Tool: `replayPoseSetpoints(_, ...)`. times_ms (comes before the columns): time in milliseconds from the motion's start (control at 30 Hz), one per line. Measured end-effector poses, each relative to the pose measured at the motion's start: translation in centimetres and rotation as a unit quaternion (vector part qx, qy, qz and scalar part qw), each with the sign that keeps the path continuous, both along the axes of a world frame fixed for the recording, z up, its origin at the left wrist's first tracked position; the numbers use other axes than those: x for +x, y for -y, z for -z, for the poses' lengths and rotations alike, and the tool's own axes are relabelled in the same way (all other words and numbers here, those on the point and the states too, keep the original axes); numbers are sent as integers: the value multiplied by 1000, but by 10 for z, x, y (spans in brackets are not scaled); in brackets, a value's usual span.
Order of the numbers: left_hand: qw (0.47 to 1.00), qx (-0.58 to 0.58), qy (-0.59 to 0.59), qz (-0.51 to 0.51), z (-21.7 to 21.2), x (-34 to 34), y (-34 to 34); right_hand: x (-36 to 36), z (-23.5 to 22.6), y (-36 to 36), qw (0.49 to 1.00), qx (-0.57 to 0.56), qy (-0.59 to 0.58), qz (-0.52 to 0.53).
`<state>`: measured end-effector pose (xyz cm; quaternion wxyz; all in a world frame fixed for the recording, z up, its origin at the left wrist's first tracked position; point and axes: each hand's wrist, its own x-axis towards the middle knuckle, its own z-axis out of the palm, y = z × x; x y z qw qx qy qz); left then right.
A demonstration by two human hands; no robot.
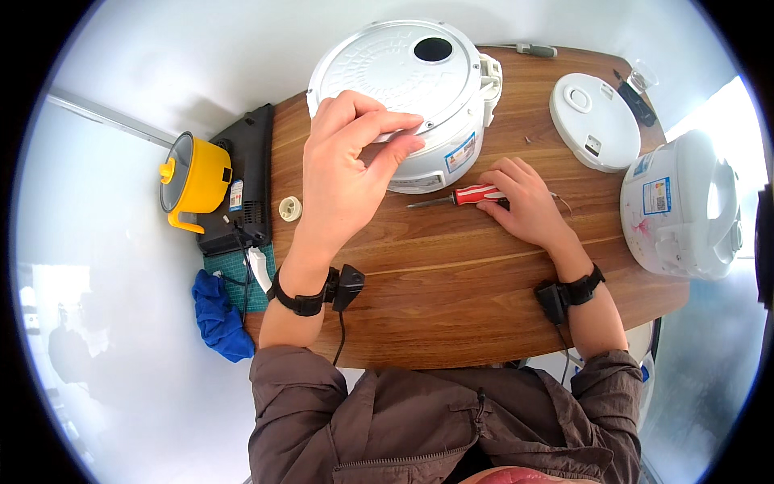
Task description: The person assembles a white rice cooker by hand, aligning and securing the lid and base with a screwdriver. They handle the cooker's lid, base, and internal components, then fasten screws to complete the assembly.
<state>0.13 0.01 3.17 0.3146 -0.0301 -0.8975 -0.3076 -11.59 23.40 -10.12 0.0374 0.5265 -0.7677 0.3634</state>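
Note:
A white round appliance [451, 165], like a rice cooker, stands at the back middle. On its top is a pale round plate [379, 68] with a black oval spot and small screws around its rim. My left hand [343, 149] is raised at the near rim beside one screw. Its thumb and forefinger are curved but apart, and nothing shows between them. In front of the appliance lies a screwdriver [480, 194] with a red and white handle, its shaft toward the left. My right hand [520, 198] rests on the table, fingers closed over the handle's end.
A round white cover [592, 121] and a white rice cooker [677, 206] are at the right. A grey-handled tool [536, 50] lies at the back. Leftward are a yellow pot [197, 185] on a black appliance [254, 177], a small cream part [290, 209] and a blue cloth [218, 319].

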Motion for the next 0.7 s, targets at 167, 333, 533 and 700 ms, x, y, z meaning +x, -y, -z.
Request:
replayPoseSetpoints(167, 1000, 26, 10, -6, 0, -1, -5, -1, 0, 0, 1000, -1, -2, 1)
replayPoseSetpoints(333, 1000, 14, -1, -11, 3, -2, -5, -2, 1, 0, 1000, 1, 1, -2)
replayPoseSetpoints(533, 1000, -15, 2, -10, 2, 0, -2, -1, -1, 1, 1000, 6, 6, -1)
replayPoseSetpoints(700, 1000, -8, 4, -9, 1, -1, -3, -1, 1, 0, 1000, 12, 5, 3)
